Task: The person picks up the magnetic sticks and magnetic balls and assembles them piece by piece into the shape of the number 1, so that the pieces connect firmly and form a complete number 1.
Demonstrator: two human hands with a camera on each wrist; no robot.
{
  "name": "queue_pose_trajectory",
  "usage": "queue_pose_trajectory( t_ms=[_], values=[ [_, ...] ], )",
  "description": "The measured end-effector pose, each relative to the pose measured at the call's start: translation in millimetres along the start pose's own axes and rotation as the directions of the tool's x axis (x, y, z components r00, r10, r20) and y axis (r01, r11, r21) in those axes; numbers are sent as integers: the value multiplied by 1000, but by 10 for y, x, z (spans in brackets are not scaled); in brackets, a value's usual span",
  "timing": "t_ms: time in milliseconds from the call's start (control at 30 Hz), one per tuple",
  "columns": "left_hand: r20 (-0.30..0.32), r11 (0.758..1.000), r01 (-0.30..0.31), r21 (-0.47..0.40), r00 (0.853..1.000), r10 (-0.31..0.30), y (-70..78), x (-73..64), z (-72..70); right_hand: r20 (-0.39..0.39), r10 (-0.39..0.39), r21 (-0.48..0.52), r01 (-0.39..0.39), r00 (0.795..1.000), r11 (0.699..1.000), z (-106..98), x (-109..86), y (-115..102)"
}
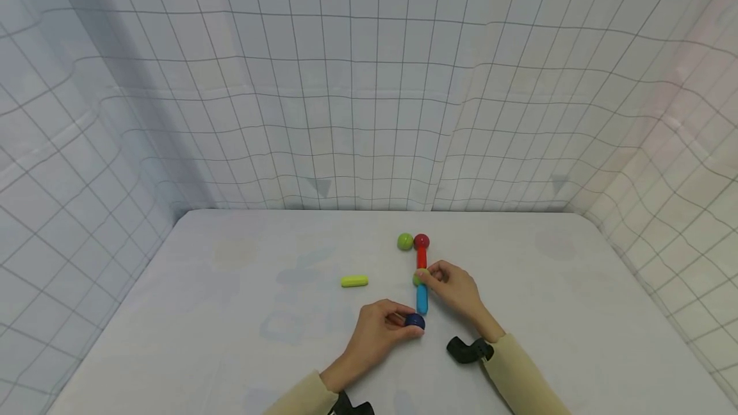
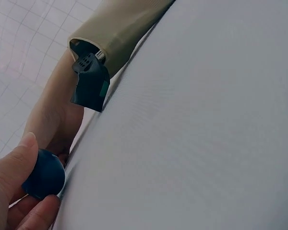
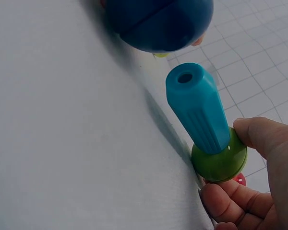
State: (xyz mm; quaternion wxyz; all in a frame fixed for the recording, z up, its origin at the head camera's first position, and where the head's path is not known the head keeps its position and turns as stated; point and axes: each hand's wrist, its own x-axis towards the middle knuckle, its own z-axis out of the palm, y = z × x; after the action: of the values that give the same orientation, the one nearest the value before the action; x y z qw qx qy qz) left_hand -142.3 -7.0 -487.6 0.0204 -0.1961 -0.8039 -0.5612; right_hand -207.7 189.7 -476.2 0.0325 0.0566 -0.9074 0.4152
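My left hand (image 1: 377,332) pinches a dark blue ball (image 1: 414,321) between thumb and fingers, low over the white table. In the left wrist view the same ball (image 2: 44,175) sits between the thumb and fingertips. My right hand (image 1: 457,288) pinches a green ball (image 3: 221,158) at the middle of a joined row. From that ball a light blue stick (image 1: 422,300) points toward me, its end hole showing in the right wrist view. On the far side a red stick (image 1: 422,257) leads to a red ball (image 1: 422,241). The dark blue ball is close to the blue stick's near end.
Beside the red ball lies a loose green ball (image 1: 405,241). A yellow-green stick (image 1: 354,281) lies left of the row. White gridded curtains (image 1: 375,114) surround the white table (image 1: 230,312) at the back and sides.
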Motion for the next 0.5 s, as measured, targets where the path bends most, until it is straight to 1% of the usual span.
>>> queue_pose_trajectory(
  t_ms=[267, 500],
  values=[
    [-4, 999, 17, -39, 1000, -17, 23, -10, 21, 0, 2, -6, -2, 1000, 1000, 3, 1, 8],
    [-19, 999, 11, -34, 1000, -11, 22, 8, 38, -3, -2, -11, 2, 1000, 1000, 6, 7, 4]
  ],
)
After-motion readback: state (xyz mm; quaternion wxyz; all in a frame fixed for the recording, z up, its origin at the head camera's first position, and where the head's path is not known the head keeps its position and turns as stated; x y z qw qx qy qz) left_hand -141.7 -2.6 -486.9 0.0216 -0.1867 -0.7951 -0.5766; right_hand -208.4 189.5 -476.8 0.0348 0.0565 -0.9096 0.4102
